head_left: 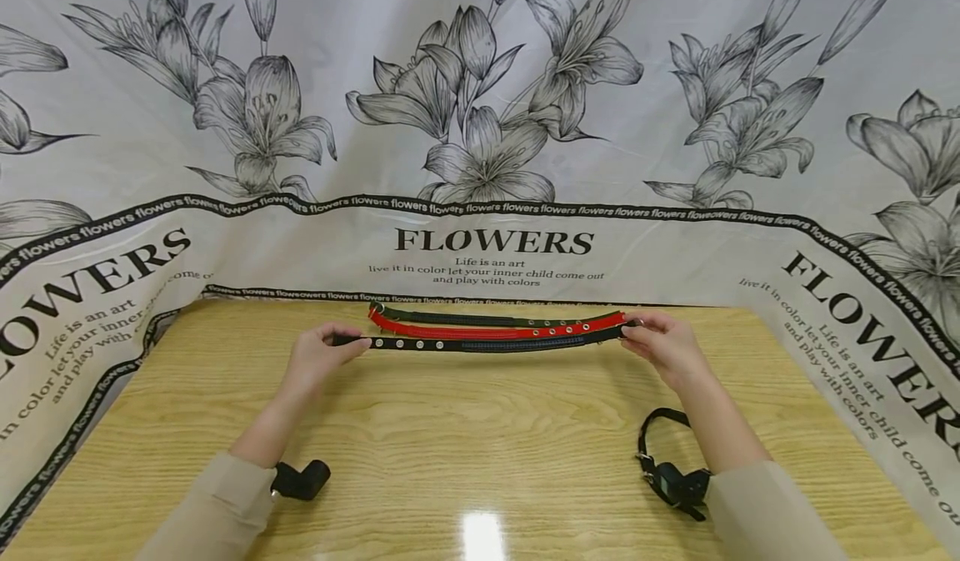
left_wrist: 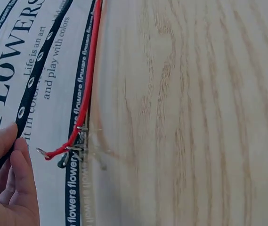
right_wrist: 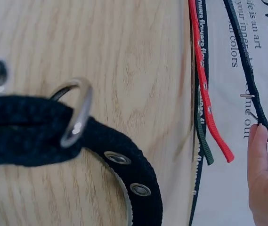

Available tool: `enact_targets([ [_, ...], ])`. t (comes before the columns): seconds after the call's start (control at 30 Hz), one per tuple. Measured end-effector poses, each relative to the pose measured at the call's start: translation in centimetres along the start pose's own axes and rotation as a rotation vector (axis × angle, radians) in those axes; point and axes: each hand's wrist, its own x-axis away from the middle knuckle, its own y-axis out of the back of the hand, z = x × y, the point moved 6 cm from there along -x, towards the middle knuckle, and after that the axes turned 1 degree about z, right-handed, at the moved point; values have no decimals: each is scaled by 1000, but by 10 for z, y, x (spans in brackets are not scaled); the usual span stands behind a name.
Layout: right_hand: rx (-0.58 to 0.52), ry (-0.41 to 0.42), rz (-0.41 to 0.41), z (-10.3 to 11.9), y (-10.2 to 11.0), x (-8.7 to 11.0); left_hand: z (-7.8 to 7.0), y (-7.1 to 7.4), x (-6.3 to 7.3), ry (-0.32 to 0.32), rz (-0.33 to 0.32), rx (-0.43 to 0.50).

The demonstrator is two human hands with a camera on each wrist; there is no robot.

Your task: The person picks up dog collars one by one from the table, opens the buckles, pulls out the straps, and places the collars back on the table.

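Observation:
A black dog collar [head_left: 525,345] with metal eyelets is stretched out lengthwise between both hands near the back of the table. My left hand [head_left: 318,357] pinches its eyelet end between thumb and fingers. At the other end, my right hand [head_left: 663,348] grips the collar close to its metal ring and buckle prong. Just beyond it, a red collar [head_left: 450,330] and a dark green collar [head_left: 450,318] lie side by side along the table's back edge. In the left wrist view the red collar's end [left_wrist: 72,141] shows metal rings, with the green one partly hidden beneath.
Another black collar [right_wrist: 119,136], with eyelets and a D-ring, curves on the table close to the right wrist camera [head_left: 678,486]. The left wrist camera [head_left: 302,479] sits beside the left sleeve. Behind the wooden table [head_left: 450,428] hangs a flower-printed cloth [head_left: 300,244].

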Motion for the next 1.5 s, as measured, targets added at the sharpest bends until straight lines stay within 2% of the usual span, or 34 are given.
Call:
enact_targets([
  [0.1,-38,-84,-32,-5,4,-5,4,-3,-4,40,21,35],
  [0.23,-10,-152,-61,-10,7,-13,9,-7,-11,60,30,66],
  [0.47,-73,-225,-104,-21,7,-26,19,-11,-23,77,-22,61],
  [0.63,-51,-247,-165,-28,6,-31,26,-10,-28,93,-46,69],
  [0.87,-52,-286,-218,-36,11,-36,31,-12,-33,114,-32,138],
  [1.07,-66,-325,-248,-37,11,-41,30,-12,-34,92,-47,155],
  [1.13,-72,-315,-225,-41,17,-47,29,-12,-33,86,-49,169],
  [1.23,-73,-317,-239,-42,20,-49,29,-12,-31,81,-46,183],
  [1.37,-96,-320,-259,-34,19,-40,30,-11,-31,75,-42,168],
  [1.5,-109,-317,-221,-30,21,-36,30,-8,-31,70,-38,127],
])
